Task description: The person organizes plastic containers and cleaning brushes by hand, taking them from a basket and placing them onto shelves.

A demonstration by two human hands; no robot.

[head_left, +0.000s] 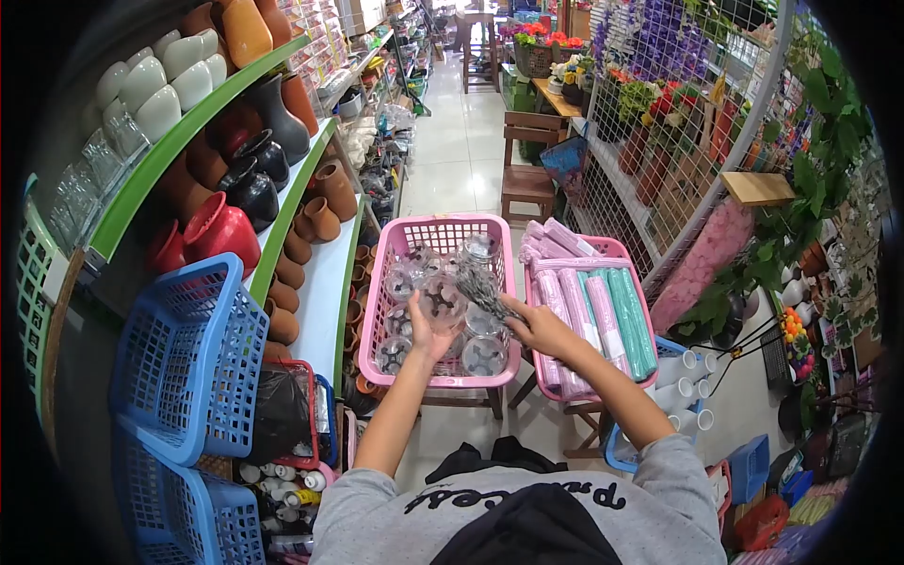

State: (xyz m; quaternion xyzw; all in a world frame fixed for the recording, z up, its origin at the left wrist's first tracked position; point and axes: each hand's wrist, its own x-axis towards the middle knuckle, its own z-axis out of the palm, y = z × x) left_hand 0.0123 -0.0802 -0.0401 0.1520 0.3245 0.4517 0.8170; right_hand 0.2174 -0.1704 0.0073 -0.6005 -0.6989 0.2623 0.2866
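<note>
left hand (429,331) holding a clear round container (443,299) above a pink basket (364,311) of similar containers, right hand (539,326) gripping a grey duster-like brush (482,287) against it, second pink basket (644,311) with pink and teal packages (603,315) just beside

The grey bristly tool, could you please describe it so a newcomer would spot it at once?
In the aisle stands a pink basket of clear round containers. Over it, the right hand holds the grey bristly tool. Its shaggy texture sets it apart from the smooth, clear containers.

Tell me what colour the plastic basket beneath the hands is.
The plastic basket is pink, best seen in the head view.
</note>
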